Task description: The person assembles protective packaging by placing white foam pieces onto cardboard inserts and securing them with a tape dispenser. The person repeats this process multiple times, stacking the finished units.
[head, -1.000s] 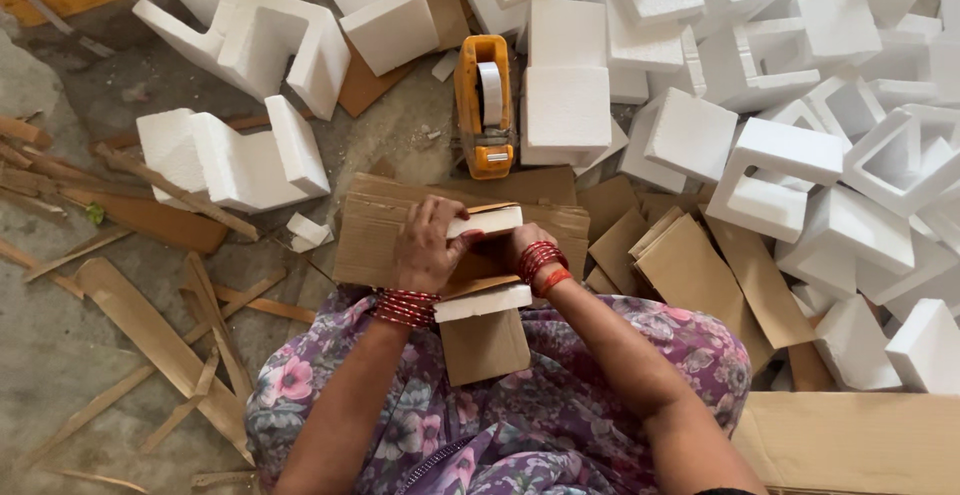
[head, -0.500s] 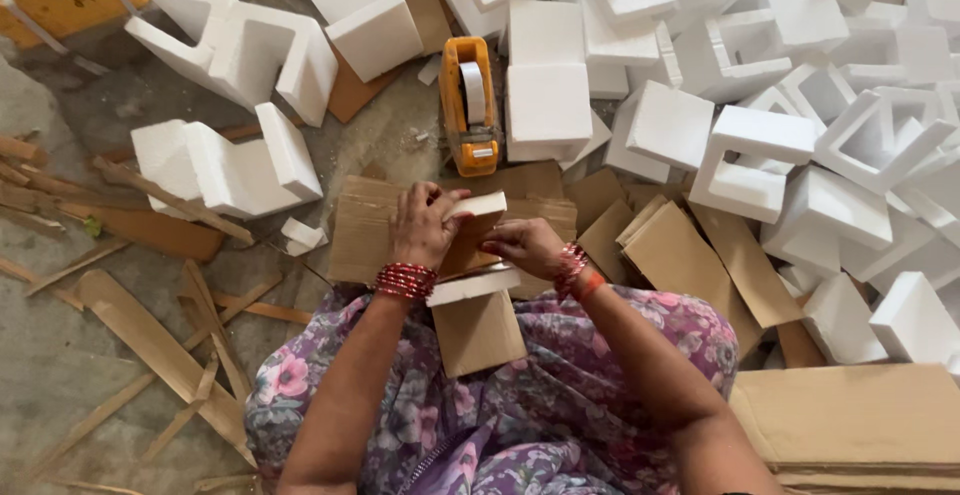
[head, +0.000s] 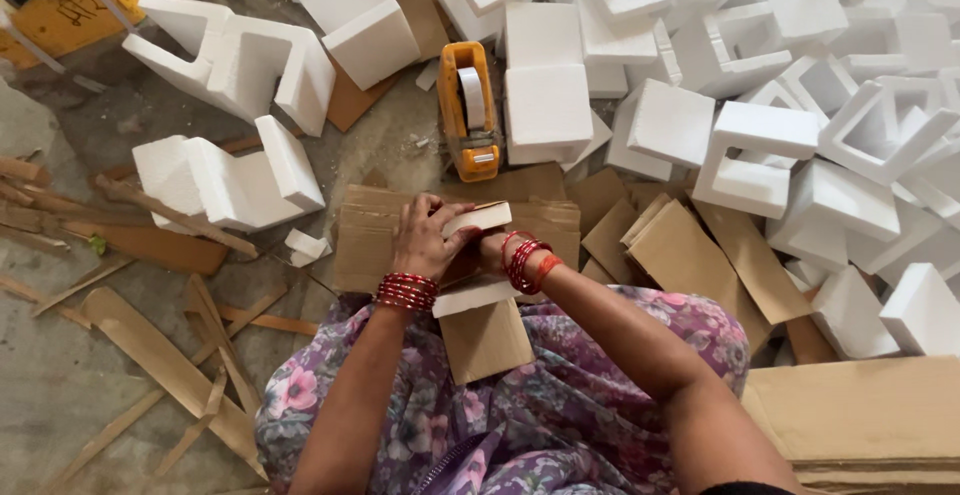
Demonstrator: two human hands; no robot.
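Foam block (head: 478,218) pinched between left hand (head: 428,240), right hand (head: 492,250).

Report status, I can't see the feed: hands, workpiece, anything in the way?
Left hand and right hand both gripping foam piece wrapped in cardboard sheet. Tape dispenser just beyond, untouched. Nothing blocking.

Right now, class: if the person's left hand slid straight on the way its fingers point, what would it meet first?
The left hand points up and right; it would probably meet the orange tape dispenser first, though depth is unclear.
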